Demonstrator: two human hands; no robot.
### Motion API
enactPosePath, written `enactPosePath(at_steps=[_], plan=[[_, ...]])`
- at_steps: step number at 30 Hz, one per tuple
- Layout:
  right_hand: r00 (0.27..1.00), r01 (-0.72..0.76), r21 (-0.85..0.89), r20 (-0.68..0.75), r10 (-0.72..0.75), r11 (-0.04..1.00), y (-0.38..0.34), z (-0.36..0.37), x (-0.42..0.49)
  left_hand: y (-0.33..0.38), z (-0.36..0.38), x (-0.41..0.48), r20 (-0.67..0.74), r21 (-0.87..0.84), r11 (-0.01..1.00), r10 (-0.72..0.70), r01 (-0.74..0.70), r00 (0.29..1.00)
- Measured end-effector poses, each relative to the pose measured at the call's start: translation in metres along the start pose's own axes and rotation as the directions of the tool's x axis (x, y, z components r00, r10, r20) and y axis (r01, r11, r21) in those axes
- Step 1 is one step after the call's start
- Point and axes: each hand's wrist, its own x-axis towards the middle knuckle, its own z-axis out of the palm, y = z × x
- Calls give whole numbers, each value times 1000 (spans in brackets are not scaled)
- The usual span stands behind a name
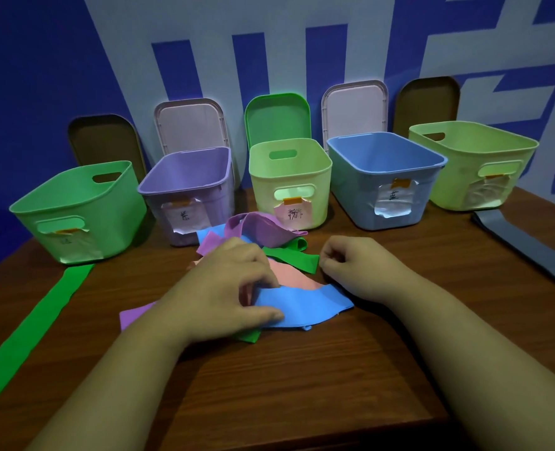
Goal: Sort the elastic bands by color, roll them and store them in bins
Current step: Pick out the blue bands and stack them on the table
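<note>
A tangled pile of elastic bands lies mid-table: a purple band [263, 227] on top at the back, a green band [297, 258], a pink band [294, 276] and a blue band [305, 305] in front. My left hand [224, 288] lies on the pile and pinches the blue band's left edge between thumb and fingers. My right hand [357, 263] sits at the pile's right side with fingers curled; what it holds is hidden. Five open bins stand behind: green [74, 206], purple [185, 187], yellow [290, 177], blue [383, 170], pale green [474, 157].
One long green band [32, 327] lies flat along the table's left side. A grey band [523, 245] lies at the right edge. Lids [277, 117] lean on the blue-and-white wall behind the bins. The wooden table [269, 385] front edge is near me.
</note>
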Motion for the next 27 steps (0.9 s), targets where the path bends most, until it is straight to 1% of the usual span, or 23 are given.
enactPosePath(at_steps=[2,7,10,13,16,20,24,27], plan=[[1000,-1,2,3,1,1000,0,0,0,-1,0,1,-21,29,999,15,-14,1000],[1000,-4,73,-21,6,997,2,1,-2,-7,3,-1,-229,-3,1000,23,-24,973],[999,-35,164,11,34,986,-1,1,-5,-5,3,0,-315,-31,999,-23,14,949],[999,-22,152,26,18,988,-4,-2,-8,-2,3,0,-363,-91,994,-89,60,927],[999,-8,154,38,3,988,-7,-4,-10,-1,3,1,-367,-136,988,-118,73,923],[997,10,150,78,-22,989,-7,-4,-13,3,5,4,-324,-127,985,-150,114,934],[993,36,154,107,-53,987,-10,-5,-14,4,9,6,-304,-100,991,-116,89,946],[989,20,252,137,-56,968,-12,-7,-17,8,11,7,-299,-32,995,-100,95,949]])
